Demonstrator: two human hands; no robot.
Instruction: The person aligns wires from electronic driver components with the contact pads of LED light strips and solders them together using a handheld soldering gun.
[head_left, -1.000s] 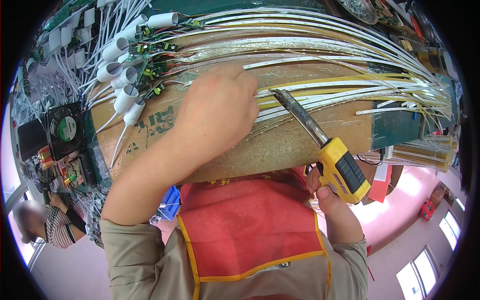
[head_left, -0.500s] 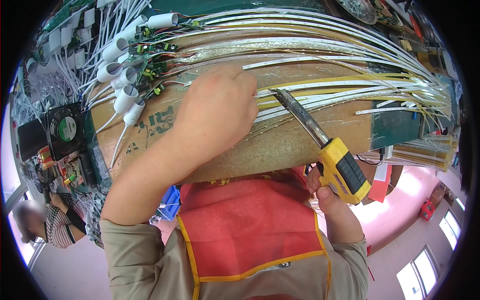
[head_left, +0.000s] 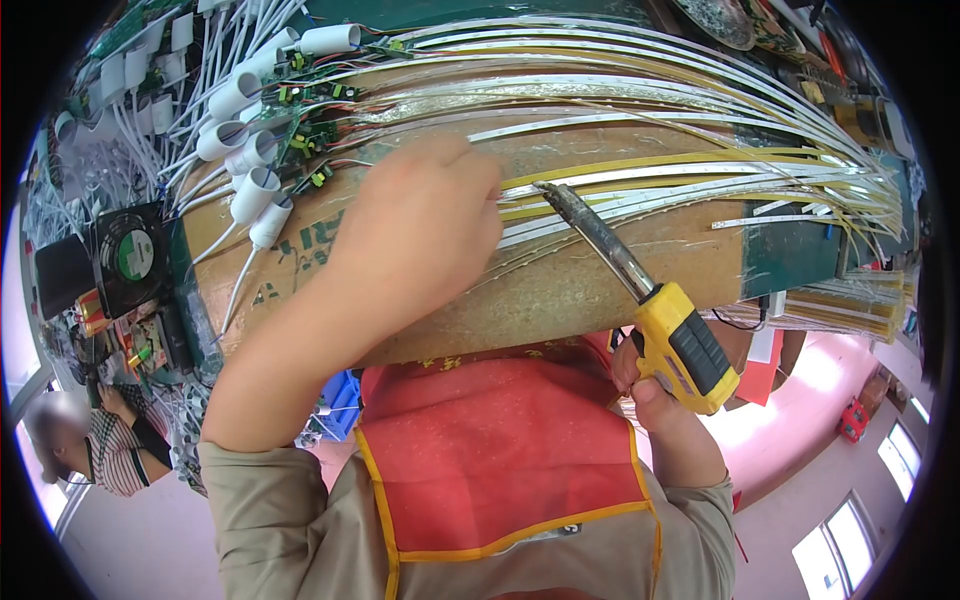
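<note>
My left hand [head_left: 425, 215] is over the brown cardboard [head_left: 480, 320], knuckles up and fingers curled closed at the near ends of the white and yellow LED strips [head_left: 640, 178]. What its fingertips grip is hidden beneath it. Thin wires from a small green circuit board [head_left: 318, 178] run toward this hand. My right hand [head_left: 660, 405] is wrapped around the yellow and black handle of a soldering gun [head_left: 688, 345]. The gun's dark tip points up and left, close beside the left fingers and over the strip ends.
White cylindrical lamp caps [head_left: 256, 195] with cables crowd the left, by a black fan [head_left: 130, 255]. More LED strips [head_left: 620, 40] arch across the back to the right. A person [head_left: 120, 440] sits at far left. A blue crate [head_left: 340, 405] is below the table edge.
My left hand has shifted slightly left, and the soldering gun's tip has moved a little left with it. A nearby strip end and the lamp caps have also shifted slightly.
</note>
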